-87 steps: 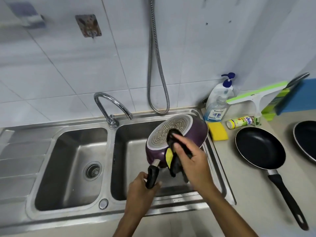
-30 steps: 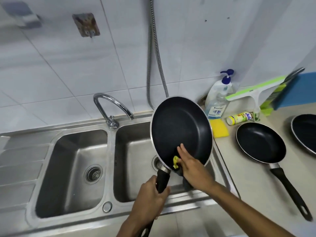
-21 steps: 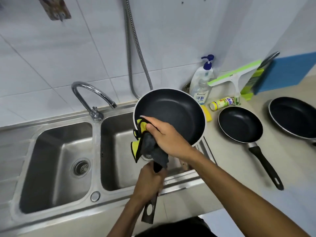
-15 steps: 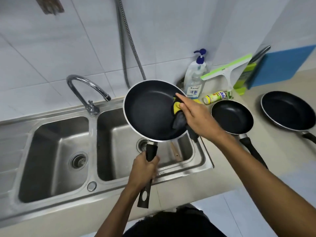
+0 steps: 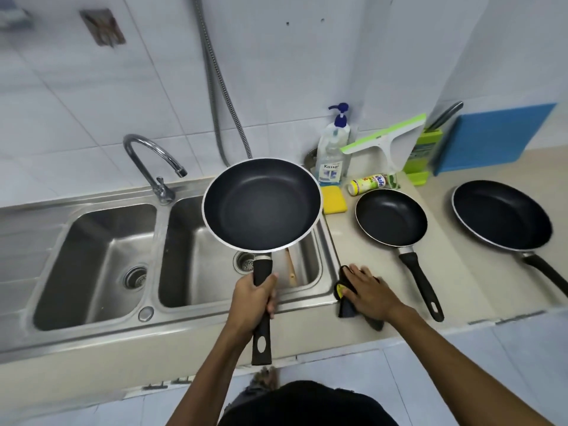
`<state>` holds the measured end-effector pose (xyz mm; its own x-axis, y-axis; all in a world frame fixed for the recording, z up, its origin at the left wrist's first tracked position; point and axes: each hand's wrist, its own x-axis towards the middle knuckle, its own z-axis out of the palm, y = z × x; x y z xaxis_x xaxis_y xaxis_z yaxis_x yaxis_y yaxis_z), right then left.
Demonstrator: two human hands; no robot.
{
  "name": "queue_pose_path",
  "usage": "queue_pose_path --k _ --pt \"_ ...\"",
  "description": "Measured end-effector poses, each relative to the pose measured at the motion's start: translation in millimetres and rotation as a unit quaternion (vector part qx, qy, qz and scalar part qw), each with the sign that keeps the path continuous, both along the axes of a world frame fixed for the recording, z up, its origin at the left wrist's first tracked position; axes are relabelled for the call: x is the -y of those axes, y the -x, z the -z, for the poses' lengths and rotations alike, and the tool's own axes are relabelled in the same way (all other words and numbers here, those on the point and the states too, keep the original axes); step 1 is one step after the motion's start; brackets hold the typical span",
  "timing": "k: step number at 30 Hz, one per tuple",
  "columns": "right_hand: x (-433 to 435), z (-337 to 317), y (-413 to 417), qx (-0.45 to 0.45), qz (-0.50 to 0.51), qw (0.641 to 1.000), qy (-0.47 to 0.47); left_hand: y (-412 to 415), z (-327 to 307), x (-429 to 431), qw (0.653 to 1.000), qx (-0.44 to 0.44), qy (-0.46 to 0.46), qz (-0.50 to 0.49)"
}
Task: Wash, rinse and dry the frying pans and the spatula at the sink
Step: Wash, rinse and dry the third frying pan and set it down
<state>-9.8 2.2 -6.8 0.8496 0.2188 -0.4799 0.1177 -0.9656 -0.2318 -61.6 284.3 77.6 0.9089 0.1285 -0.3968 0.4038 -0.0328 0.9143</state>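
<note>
1. Cloth gone from it, frying pan [image 5: 261,207] hangs over right basin [image 5: 196,272]; your left hand [image 5: 255,298] grips its handle.
2. Spatula [image 5: 290,267]: in that basin.
3. Your right hand [image 5: 367,292] rests on cloth [image 5: 345,307] on counter [image 5: 461,272]; grip blurred, cannot tell.

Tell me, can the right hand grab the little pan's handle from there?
Probably yes. The right hand rests on the cloth right beside the little pan's handle, with only bare counter between.
</note>
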Motion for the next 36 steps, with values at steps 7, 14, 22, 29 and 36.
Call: queue_pose_path --k 7,14,22,29,36 --pt "-76 -103 43 0.045 0.119 0.921 -0.369 -4 -5 39 0.996 0.056 -0.023 -0.065" --pt "-117 -130 80 -0.122 0.220 0.801 -0.544 -11 -2 61 0.994 0.076 -0.049 -0.069" --pt "-111 -116 95 0.041 0.240 0.856 -0.456 7 -18 80 0.995 0.098 0.001 0.021" --pt "-85 -104 102 0.088 0.297 0.842 -0.441 -4 -23 72 0.986 0.023 0.074 0.145" --pt "-45 -116 98 0.157 0.350 0.818 -0.428 -25 -33 117 0.970 0.017 0.083 0.230"
